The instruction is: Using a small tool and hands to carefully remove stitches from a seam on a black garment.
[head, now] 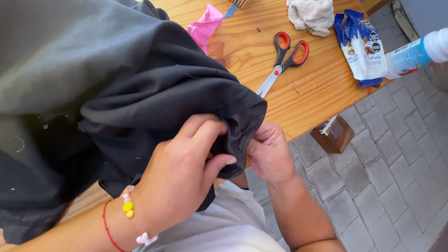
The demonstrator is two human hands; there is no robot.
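Your left hand (186, 168) is closest to you, with a red string and a bead bracelet (128, 210) on the wrist. Its fingers are curled and pressed together on the edge of the black cloth (140, 93), thumb under and fingers on top, so it is pinching a fold. Just beside it, your right hand (270, 151) is closed too, and its fingertips nip the same bunched edge from the other side. That edge hangs just past the near side of the wooden table (308, 93), while the rest of the cloth lies in a big heap on the table to your left. It looks like you are working on that folded edge. If either pinch gets loose, the fold could slip out and fall open. The heavy heap could also pull the edge away from you. Farther out, red and black scissors (284, 60) lie shut on the table, near the cloth but not touching it. If the cloth slides that way it could snag on them or push them off. Past them lie a pink scrap (203, 25), a pale rag (310, 16), a blue and white packet (361, 46) and a white bottle (417, 51) lying near the table edge, which a bump could knock down.
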